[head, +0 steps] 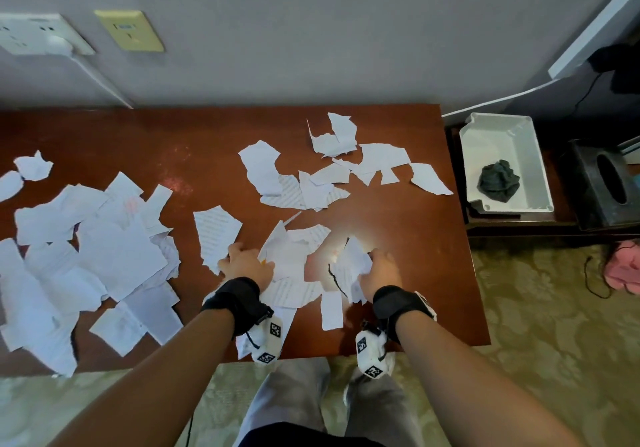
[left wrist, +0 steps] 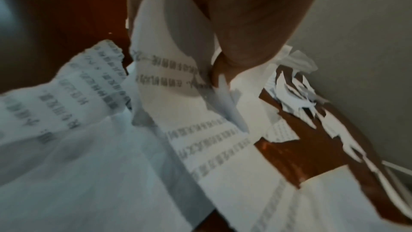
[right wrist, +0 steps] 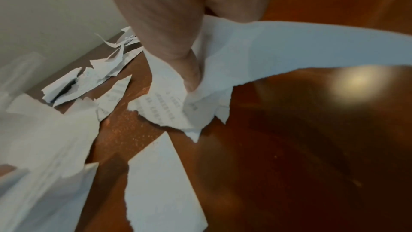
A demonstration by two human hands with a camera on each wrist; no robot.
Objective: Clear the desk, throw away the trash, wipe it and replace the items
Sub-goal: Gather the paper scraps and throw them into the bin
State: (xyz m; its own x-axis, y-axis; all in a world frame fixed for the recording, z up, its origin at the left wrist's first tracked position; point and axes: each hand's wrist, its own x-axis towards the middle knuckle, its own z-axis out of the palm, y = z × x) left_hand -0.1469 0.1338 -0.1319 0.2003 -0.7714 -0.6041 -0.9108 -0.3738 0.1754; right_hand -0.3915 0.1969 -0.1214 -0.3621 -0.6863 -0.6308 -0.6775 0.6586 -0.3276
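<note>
Torn white paper scraps (head: pixel 104 256) litter a red-brown wooden desk (head: pixel 415 232). My left hand (head: pixel 242 263) lies on scraps near the front middle; in the left wrist view its thumb (left wrist: pixel 243 41) pinches a printed scrap (left wrist: pixel 169 77). A little to the right, my right hand (head: pixel 379 268) grips a crumpled bunch of scraps (head: pixel 353 266). The right wrist view shows its thumb (right wrist: pixel 178 55) pressed into the printed paper (right wrist: pixel 169 107). More scraps (head: pixel 329 173) lie at the back right of the desk.
A white plastic tray (head: pixel 523 141) holding a dark crumpled cloth (head: pixel 498 181) sits on a low stand right of the desk, beside a black tissue box (head: pixel 606 183). Wall sockets (head: pixel 38 34) and a cable are at the back left. Patterned carpet lies below.
</note>
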